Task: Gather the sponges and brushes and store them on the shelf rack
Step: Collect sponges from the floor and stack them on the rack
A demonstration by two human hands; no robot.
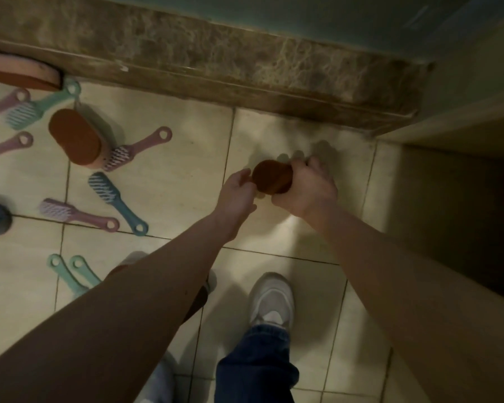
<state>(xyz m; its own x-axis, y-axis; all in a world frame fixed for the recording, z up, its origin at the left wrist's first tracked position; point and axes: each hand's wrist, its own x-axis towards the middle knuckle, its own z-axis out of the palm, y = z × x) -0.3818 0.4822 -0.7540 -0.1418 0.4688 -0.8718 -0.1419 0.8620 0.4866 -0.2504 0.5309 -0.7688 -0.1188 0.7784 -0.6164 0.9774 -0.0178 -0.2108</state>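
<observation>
Seen from the head camera, the right hand (306,189) is holding a dark brown oval sponge (271,176) just above the cream tiled floor (163,175), its grip wrapping round the sponge's right end. The left hand (235,194) is reaching to the sponge's left end with a wide, relaxed grip; whether it is touching cannot be told. Well to the left, a brown-topped pink oval sponge (74,138) is lying on the floor among plastic brushes: a teal long-handled brush (41,109), a pink round-headed brush (137,151), a blue slim brush (114,199) and a pink slim brush (76,215). A brown marble ledge (216,62) is running along the wall.
</observation>
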